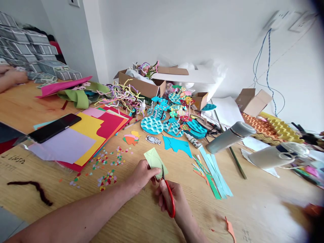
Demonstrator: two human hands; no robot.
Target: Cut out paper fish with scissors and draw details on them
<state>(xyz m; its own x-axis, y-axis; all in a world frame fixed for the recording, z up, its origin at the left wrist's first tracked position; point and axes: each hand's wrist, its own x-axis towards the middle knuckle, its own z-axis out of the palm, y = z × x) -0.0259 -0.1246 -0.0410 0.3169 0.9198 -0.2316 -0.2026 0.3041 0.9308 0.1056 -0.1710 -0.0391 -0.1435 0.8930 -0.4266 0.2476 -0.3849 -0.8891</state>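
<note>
A light green piece of paper with a drawn outline is pinched between the thumb and fingers of my left hand. My right hand grips red-handled scissors, whose blades meet the lower right part of the paper. Both hands are above the wooden table, close together. Beyond them lie orange and yellow paper fish cutouts, a small grey-and-white cutout and a cut blue sheet.
Coloured sheets carry a black phone at left, near scattered paper bits. Blue strips, a glue bottle and a grey flask lie at right. Another person's hand shows at far left.
</note>
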